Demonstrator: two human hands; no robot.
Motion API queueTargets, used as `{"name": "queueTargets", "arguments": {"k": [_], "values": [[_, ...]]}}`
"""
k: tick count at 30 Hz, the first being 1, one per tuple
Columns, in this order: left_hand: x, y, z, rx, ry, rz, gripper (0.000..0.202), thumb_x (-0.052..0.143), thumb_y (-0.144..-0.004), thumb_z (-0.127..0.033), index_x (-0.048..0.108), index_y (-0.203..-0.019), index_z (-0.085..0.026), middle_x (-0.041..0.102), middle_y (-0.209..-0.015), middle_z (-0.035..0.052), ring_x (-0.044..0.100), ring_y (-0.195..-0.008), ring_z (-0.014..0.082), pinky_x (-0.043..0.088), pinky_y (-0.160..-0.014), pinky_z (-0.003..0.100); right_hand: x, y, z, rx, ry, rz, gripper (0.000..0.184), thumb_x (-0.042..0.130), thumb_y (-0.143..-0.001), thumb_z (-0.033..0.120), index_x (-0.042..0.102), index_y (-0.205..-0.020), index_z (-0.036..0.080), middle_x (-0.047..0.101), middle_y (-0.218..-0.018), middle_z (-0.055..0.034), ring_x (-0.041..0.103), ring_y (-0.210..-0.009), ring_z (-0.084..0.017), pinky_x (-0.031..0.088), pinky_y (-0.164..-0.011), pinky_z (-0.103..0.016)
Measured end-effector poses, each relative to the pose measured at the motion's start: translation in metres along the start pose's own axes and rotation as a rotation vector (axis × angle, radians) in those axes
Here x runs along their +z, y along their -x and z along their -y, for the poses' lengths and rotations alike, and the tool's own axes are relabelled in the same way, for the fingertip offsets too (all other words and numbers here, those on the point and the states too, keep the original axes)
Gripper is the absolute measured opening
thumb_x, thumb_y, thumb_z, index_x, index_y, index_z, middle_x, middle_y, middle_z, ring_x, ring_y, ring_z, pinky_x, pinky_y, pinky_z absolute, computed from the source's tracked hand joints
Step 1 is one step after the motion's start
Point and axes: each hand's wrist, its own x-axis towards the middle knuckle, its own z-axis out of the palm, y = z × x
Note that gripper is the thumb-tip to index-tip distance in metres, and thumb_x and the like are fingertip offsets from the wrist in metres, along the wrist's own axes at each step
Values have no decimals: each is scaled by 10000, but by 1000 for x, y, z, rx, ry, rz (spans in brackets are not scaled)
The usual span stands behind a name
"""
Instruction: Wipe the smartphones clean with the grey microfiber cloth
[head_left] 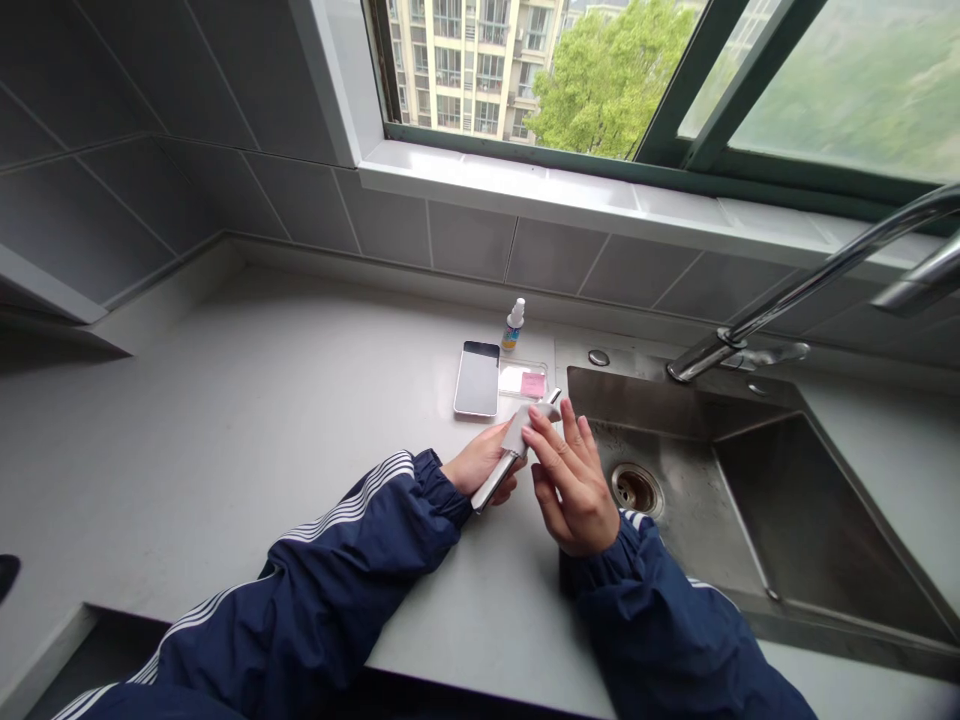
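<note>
Your left hand (484, 462) is wrapped round a thin shiny slab (493, 484) just left of the sink (690, 485); long axis slants away toward the sink's far left corner. Your right hand (579, 492), nearer the sink, half spread, fingertips on the white cloth (514, 434) over the slab; pinch, cannot tell. Left of the sink's far end: clear box (534, 366) holding a pink piece (533, 385), phone (477, 380), spray bottle (512, 328).

A slim, flat device (494, 482), shiny silver along its edge, sat aslant in the left hand (478, 460), near end pointing left, far end right! Over its middle went a pale cloth (516, 433), wrapped across, and both bare ends poked out beyond it!
</note>
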Motion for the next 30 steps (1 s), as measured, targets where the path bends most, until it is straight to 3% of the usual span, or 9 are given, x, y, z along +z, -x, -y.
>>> {"name": "queueTargets", "arguments": {"k": [6, 12, 16, 19, 23, 26, 30], "values": [[1, 1, -1, -9, -54, 36, 455, 473, -905, -668, 454, -1137, -277, 351, -490, -136, 322, -244, 90, 250, -257, 184, -1, 0, -7, 33, 32, -36, 677, 464, -928, 85, 318, -1569, 246, 388, -1591, -77, 187, -1530, -354, 260, -1191, -651], [0, 4, 2, 13, -71, 70, 494, 415, -912, -720, 446, -1120, -272, 362, -484, -132, 319, -246, 90, 255, -253, 184, -3, 0, -11, 47, 33, -97, 671, 480, -926, 89, 340, -1561, 253, 379, -1595, -76, 208, -1522, -363, 270, -1186, -659], [-1, 3, 4, 33, -77, 105, 504, 445, -895, -736, 474, -1039, -254, 362, -481, -127, 311, -243, 80, 252, -258, 185, -6, -1, -7, 47, -10, -128, 672, 488, -925, 83, 349, -1556, 266, 366, -1605, -65, 249, -1514, -361, 308, -1179, -656], [-5, -2, 7, 0, -73, 137, 603, 348, -864, -817, 494, -895, -233, 338, -441, -113, 290, -227, 93, 218, -241, 211, -7, -1, -6, 35, -80, -136, 674, 492, -924, 76, 349, -1556, 263, 345, -1618, -68, 301, -1499, -358, 363, -1163, -642], [-14, -7, 10, -8, -69, 309, 813, 187, -759, -938, 530, -845, -207, 389, -458, -80, 291, -231, 93, 181, -248, 237, -6, -1, -7, 39, -104, -116, 680, 505, -925, 90, 332, -1564, 245, 303, -1636, -83, 309, -1496, -367, 370, -1163, -645], [-19, -5, 10, 41, -59, 415, 843, 345, -680, -973, 551, -925, -193, 473, -604, -64, 313, -282, 43, 200, -307, 225, -4, -1, -8, 74, -87, -108, 669, 492, -941, 112, 313, -1572, 247, 278, -1646, -82, 298, -1501, -362, 360, -1172, -636], [-20, 0, 10, 70, -78, 405, 711, 577, -731, -819, 575, -1067, -193, 537, -738, -34, 337, -331, 12, 212, -367, 225, -4, -1, -10, 127, -117, -103, 662, 479, -958, 141, 283, -1582, 245, 268, -1650, -82, 302, -1501, -344, 367, -1183, -604]]}}
